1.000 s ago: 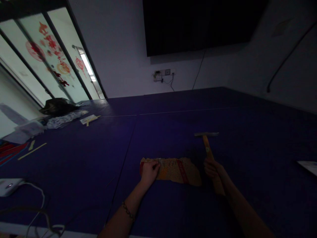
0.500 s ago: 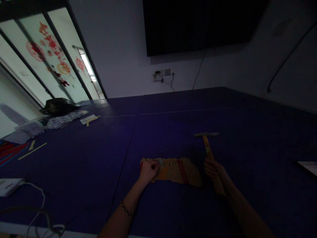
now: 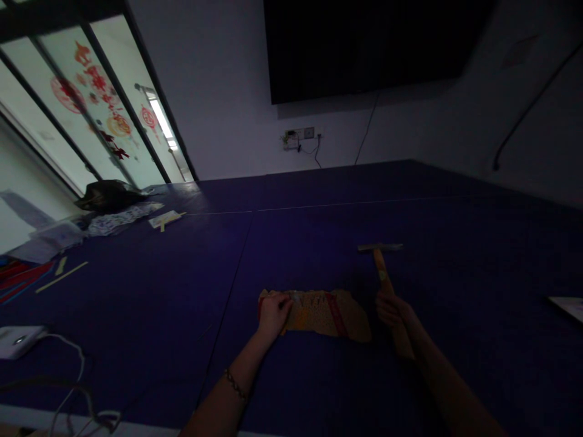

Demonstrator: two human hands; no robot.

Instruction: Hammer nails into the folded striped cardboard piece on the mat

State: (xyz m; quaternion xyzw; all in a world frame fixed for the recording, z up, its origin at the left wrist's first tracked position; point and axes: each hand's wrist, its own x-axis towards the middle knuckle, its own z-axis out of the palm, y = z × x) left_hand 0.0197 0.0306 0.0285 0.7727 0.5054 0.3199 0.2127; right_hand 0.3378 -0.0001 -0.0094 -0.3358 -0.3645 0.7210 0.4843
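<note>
A torn-edged piece of brown cardboard (image 3: 319, 315) with a red stripe and many small dark marks lies flat in front of me. My left hand (image 3: 274, 312) rests on its left end, thumb and forefinger pinched together; anything between them is too small and dark to make out. To the right of the cardboard, my right hand (image 3: 395, 311) is wrapped around the wooden handle of a hammer (image 3: 383, 273). Its narrow metal head points away from me, just above the table and apart from the cardboard.
The dark blue table (image 3: 300, 249) reaches to the wall. Coloured strips (image 3: 27, 280), papers (image 3: 119, 220) and a black bag (image 3: 109, 195) lie at the left. Nearer stands a white device (image 3: 20, 341) with a cable. A flat pale-topped object (image 3: 569, 306) is at the right edge.
Almost nothing differs. My left hand keeps its pinch on the cardboard with a very slight shift, and the hammer stays in the same place in my right hand.
</note>
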